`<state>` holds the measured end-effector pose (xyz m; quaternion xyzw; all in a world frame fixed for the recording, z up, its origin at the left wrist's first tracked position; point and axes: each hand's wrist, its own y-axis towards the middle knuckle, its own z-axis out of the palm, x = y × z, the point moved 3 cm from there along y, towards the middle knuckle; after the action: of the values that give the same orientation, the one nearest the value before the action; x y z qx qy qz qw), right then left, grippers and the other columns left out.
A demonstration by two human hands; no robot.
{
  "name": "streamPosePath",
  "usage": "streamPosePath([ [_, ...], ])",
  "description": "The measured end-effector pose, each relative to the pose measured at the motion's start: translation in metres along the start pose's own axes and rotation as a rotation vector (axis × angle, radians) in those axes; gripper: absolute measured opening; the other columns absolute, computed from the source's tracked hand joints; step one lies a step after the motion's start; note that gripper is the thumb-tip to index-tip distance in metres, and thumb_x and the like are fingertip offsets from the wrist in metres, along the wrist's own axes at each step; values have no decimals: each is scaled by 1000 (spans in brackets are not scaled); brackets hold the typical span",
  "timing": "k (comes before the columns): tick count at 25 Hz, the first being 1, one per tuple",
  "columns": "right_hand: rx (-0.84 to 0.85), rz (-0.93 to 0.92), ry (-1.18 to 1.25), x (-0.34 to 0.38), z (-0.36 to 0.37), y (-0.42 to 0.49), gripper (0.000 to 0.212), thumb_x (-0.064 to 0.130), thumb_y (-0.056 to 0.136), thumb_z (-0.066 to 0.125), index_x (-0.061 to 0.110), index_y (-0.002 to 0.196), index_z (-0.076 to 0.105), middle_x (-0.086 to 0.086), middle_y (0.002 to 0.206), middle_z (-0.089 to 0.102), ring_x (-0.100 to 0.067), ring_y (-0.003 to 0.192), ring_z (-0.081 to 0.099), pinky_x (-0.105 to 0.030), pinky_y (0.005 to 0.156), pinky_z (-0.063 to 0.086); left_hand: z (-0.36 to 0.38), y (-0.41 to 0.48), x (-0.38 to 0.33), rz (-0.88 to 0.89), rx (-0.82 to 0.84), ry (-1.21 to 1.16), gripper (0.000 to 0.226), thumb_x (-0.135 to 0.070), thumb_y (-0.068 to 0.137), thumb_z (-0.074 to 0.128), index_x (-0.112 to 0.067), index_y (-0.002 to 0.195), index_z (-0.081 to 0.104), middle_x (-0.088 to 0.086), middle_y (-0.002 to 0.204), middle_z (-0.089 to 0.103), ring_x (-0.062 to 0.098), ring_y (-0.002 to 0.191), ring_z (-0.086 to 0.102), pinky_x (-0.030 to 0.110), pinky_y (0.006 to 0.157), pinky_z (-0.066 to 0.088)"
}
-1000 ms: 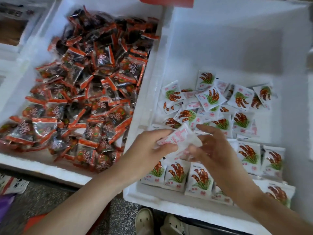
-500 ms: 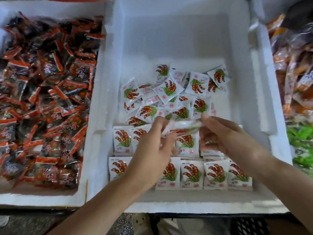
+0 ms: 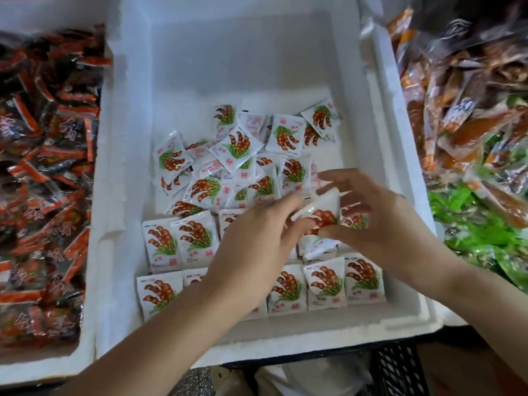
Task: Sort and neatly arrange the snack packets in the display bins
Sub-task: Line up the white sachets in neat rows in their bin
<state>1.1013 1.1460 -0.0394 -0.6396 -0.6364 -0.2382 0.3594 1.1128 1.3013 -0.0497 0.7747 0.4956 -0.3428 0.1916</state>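
Over foam bin (image 3: 114,195), left hand (image 3: 254,241) and right hand (image 3: 383,224) pinching one packet (image 3: 323,213), covering neat rows (image 3: 328,281), red packets (image 3: 48,167) alongside

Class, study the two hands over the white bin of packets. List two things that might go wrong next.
1. The packet, pinched between left hand and right hand, may slip and land crooked.
2. The left forearm hangs over the front rows; lowering it could knock them askew.

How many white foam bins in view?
2: center bin holding white packets, left bin holding red-black packets. The right pile may sit in a third, hidden.
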Motion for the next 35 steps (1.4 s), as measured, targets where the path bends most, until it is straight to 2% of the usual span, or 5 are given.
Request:
streamPosePath([
  [6,-83,0,-207,-28,-35,9,11,25,79,71,28,78,61,18,64,57,7,62,55,-7,53,40,22,31,-7,136,-39,91,26,-25,93,59,-12,115,52,-5,113,57,4,97,51,3,78,37],
  [10,4,25,-441,-51,-39,29,9,28,89,60,22,95,59,5,79,60,-4,61,50,-17,52,37,52,36,20,115,290,358,70,-48,92,51,-17,148,22,0,153,20,16,142,19,27,115,13],
  [18,253,-109,-812,-69,-8,38,28,7,96,43,17,122,46,-3,108,55,-19,98,55,-23,78,41,66,28,25,200,274,566,71,-57,86,39,-10,139,42,13,146,39,30,135,37,42,113,26],
  [23,23,-43,-427,-57,-4,46,39,12,93,52,18,130,42,1,130,50,-17,119,50,-28,99,41,34,35,34,141,97,355,50,-35,98,43,-21,145,33,-4,154,21,13,143,18,22,111,2],
  [35,-35,113,-288,-44,39,107,75,32,73,77,18,136,37,-4,134,39,-20,123,35,-31,106,29,-28,101,96,-223,-128,456,63,-25,94,58,-11,148,28,15,140,38,30,131,32,40,109,23],
])
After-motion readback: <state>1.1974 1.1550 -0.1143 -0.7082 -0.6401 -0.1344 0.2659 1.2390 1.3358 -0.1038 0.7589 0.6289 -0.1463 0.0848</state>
